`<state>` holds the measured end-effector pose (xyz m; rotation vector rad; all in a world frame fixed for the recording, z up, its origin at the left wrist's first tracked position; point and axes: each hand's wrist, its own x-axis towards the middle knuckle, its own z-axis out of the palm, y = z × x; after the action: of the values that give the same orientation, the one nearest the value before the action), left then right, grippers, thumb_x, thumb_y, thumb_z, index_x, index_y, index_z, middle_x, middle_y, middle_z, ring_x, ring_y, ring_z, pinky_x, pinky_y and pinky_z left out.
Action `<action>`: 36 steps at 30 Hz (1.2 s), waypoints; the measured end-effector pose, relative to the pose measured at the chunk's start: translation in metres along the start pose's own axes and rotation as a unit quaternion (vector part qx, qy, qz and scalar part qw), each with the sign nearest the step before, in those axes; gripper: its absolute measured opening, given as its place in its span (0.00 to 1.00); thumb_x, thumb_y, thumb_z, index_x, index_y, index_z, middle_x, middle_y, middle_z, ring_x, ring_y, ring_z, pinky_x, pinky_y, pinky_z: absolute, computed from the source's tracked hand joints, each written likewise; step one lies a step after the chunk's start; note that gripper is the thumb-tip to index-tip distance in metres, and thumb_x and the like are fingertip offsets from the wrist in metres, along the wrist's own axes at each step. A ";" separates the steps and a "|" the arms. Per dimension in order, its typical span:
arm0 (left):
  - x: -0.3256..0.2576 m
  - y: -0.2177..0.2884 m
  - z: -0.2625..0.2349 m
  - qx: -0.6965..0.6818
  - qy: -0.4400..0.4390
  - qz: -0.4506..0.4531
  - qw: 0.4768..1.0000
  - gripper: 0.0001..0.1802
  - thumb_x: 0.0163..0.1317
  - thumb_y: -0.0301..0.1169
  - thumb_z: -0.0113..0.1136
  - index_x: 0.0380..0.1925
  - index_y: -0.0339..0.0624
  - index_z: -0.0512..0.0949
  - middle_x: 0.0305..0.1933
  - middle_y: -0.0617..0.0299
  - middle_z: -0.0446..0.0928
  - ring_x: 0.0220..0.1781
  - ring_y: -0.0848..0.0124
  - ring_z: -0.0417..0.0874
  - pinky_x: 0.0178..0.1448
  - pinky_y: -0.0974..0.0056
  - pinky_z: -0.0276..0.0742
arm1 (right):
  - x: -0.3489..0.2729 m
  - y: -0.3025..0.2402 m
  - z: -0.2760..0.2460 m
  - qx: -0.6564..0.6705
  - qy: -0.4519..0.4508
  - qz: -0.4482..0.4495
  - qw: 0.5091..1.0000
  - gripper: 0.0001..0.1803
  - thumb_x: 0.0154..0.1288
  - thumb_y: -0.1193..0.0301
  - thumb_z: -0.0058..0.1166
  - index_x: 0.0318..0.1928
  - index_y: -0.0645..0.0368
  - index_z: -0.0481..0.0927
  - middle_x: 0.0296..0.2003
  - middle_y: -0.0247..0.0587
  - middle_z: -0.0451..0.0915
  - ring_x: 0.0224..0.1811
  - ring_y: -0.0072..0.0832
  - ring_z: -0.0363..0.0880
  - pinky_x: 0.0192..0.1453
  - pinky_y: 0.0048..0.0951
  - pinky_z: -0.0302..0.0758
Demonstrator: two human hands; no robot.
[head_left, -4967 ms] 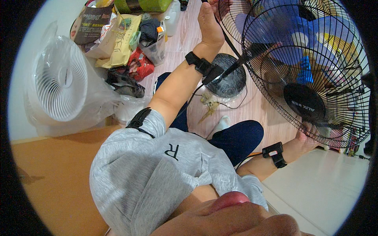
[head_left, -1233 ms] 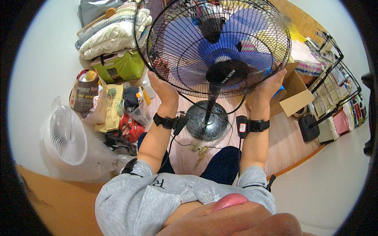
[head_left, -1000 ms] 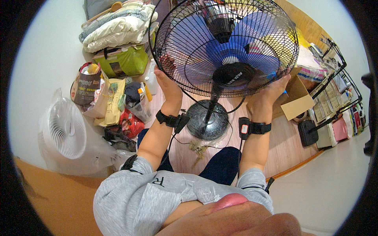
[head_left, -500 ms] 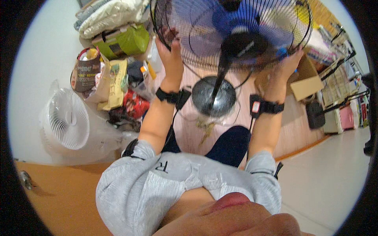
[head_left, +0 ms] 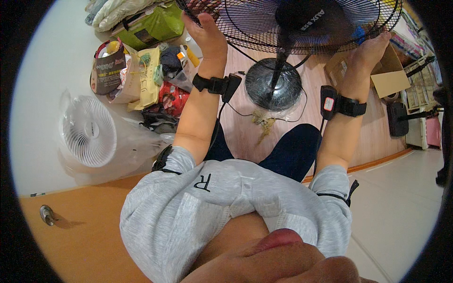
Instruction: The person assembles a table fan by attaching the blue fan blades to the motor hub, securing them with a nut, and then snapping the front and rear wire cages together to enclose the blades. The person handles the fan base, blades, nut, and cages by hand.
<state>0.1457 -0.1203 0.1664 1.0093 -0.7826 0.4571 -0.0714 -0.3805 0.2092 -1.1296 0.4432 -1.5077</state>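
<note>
A standing fan with a round black wire guard (head_left: 255,26) rises in front of me at the top of the view, its upper part cut off. Through the wires show bluish blades and a black motor housing (head_left: 309,16). My left hand (head_left: 207,37) is closed on the left rim of the guard, thumb raised, with some fingers behind the wires. At the right rim, my right hand (head_left: 370,54) grips the guard, its fingertips partly hidden. The pole runs down to a round, glossy black base (head_left: 273,87) on the floor, apparently wrapped in clear plastic.
Left of me stands a white fan (head_left: 89,132) in clear plastic. Behind it are bags (head_left: 111,70), a green storage bag (head_left: 148,28) and bedding. An open cardboard box (head_left: 389,82) and a rack lie to the right. A cable (head_left: 302,106) loops by the base.
The view has shifted, so the fan, base and bags appear higher and most things farther right. The guard looks more tilted. Both hands stay on its rim.
</note>
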 end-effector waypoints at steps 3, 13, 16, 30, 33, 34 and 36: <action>0.003 -0.010 -0.006 0.021 0.048 -0.015 0.998 0.55 0.66 0.74 0.50 0.69 0.32 0.59 0.60 0.56 0.67 0.62 0.68 0.69 0.75 0.59 0.58 | -0.007 -0.009 0.012 -0.029 0.026 -0.066 0.997 0.31 0.86 0.52 0.31 0.64 0.70 0.69 0.58 0.53 0.75 0.57 0.40 0.73 0.65 0.40 0.69; -0.003 -0.002 -0.003 0.101 0.069 0.016 0.992 0.48 0.69 0.70 0.51 0.63 0.30 0.65 0.57 0.51 0.73 0.56 0.64 0.71 0.68 0.59 0.65 | -0.003 0.048 -0.044 0.004 0.004 -0.072 0.997 0.37 0.83 0.54 0.39 0.79 0.68 0.52 0.79 0.53 0.56 0.79 0.45 0.58 0.83 0.45 0.50; 0.000 -0.004 -0.006 0.130 0.077 -0.003 0.988 0.53 0.69 0.75 0.41 0.60 0.25 0.64 0.55 0.48 0.70 0.54 0.61 0.68 0.69 0.57 0.62 | -0.041 0.139 -0.069 -0.097 0.248 0.143 0.953 0.29 0.78 0.51 0.43 0.64 0.61 0.72 0.60 0.53 0.77 0.63 0.41 0.74 0.68 0.43 0.70; 0.003 -0.013 -0.016 0.091 0.089 -0.035 0.991 0.62 0.66 0.77 0.42 0.68 0.20 0.55 0.57 0.50 0.66 0.59 0.63 0.63 0.75 0.57 0.51 | -0.154 0.315 -0.046 0.317 0.133 0.514 0.786 0.10 0.83 0.69 0.42 0.56 0.61 0.68 0.48 0.49 0.80 0.47 0.41 0.82 0.54 0.47 0.84; -0.001 -0.024 -0.023 0.043 0.062 -0.067 0.995 0.59 0.66 0.77 0.44 0.67 0.24 0.58 0.50 0.59 0.65 0.51 0.71 0.61 0.66 0.60 0.59 | -0.160 0.284 -0.064 0.338 0.118 0.428 0.830 0.12 0.82 0.71 0.41 0.60 0.59 0.66 0.49 0.52 0.80 0.49 0.44 0.82 0.57 0.49 0.83; -0.002 -0.029 -0.028 0.039 0.072 -0.083 0.993 0.59 0.66 0.77 0.44 0.67 0.25 0.58 0.50 0.59 0.66 0.51 0.70 0.62 0.65 0.60 0.60 | -0.161 0.271 -0.066 0.344 0.107 0.394 0.846 0.12 0.81 0.73 0.40 0.60 0.58 0.65 0.51 0.54 0.79 0.52 0.47 0.82 0.60 0.52 0.81; 0.001 -0.043 -0.034 0.077 0.046 -0.034 0.995 0.55 0.66 0.77 0.44 0.65 0.32 0.60 0.51 0.60 0.65 0.50 0.70 0.63 0.62 0.61 0.64 | -0.154 0.243 -0.067 0.371 0.080 0.349 0.857 0.12 0.82 0.72 0.40 0.60 0.58 0.66 0.52 0.54 0.79 0.53 0.47 0.82 0.62 0.54 0.80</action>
<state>0.1876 -0.1104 0.1319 1.1458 -0.6361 0.5074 -0.0107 -0.3298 -0.0754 -0.1753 0.2859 -0.9609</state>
